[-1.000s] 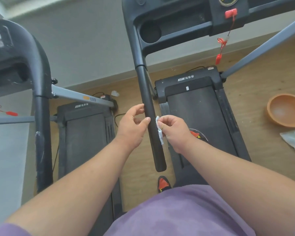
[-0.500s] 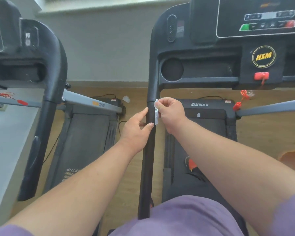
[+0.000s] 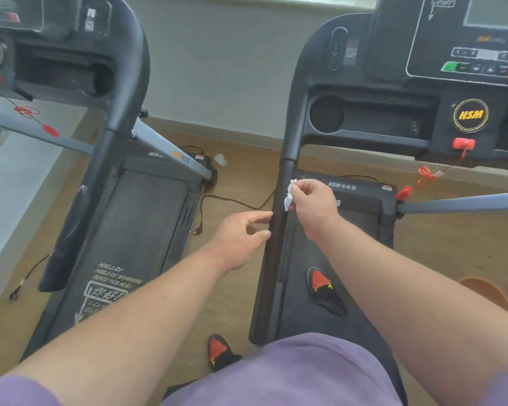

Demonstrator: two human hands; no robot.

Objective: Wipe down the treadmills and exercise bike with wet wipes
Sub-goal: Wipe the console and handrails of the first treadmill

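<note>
Nearest the camera, the left hand (image 3: pixel 241 238) hangs loosely spread, fingertips at the black padded handrail (image 3: pixel 272 250) of the right-hand treadmill. Just beyond, the right hand (image 3: pixel 313 205) pinches a crumpled white wet wipe (image 3: pixel 289 197) against that rail. Wiping the rail appears underway; next likely calls for sliding toward the black console (image 3: pixel 393 71). Farther off, "HSM" marks its yellow-ringed badge (image 3: pixel 470 115).
</note>
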